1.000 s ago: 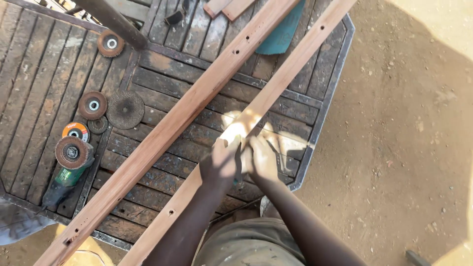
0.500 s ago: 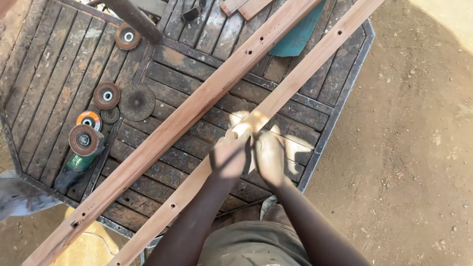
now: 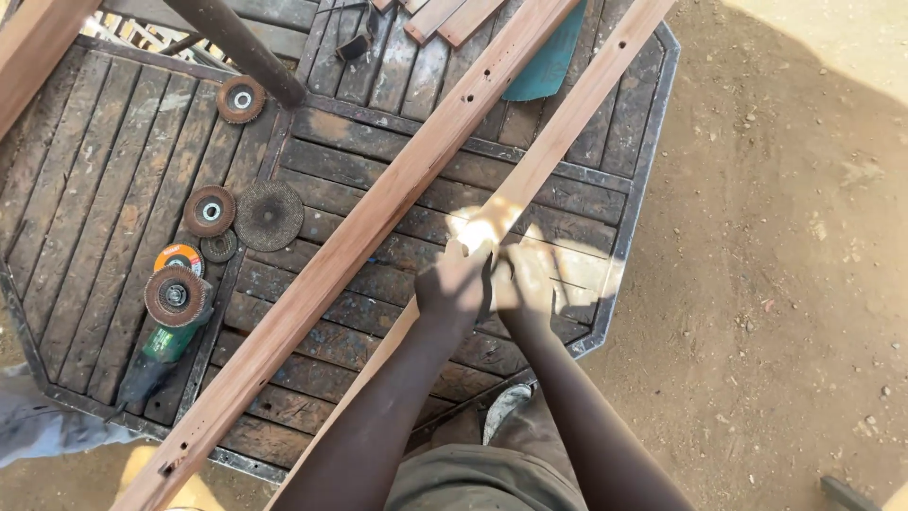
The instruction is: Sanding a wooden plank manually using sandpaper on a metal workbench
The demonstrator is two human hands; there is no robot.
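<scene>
Two long reddish wooden strips lie diagonally across a dark slatted metal table (image 3: 113, 189). The farther strip (image 3: 378, 218) has small holes along it. My left hand (image 3: 454, 289) and my right hand (image 3: 525, 284) are pressed side by side on the nearer strip (image 3: 586, 104), fingers closed around it. A pale sheet (image 3: 478, 227), bright in the sun, is wrapped on the strip under my fingers. I cannot tell what kind of sheet it is.
A green angle grinder (image 3: 156, 345) with a disc lies at the table's left, with several loose grinding discs (image 3: 270, 216) beside it. A teal piece (image 3: 549, 57) and short wood offcuts (image 3: 449, 17) lie at the far end. Bare dirt ground (image 3: 776, 284) is on the right.
Both hands have stayed together on the nearer strip, shifting only slightly along it. The view has drifted, so the table sits further right in the picture.
</scene>
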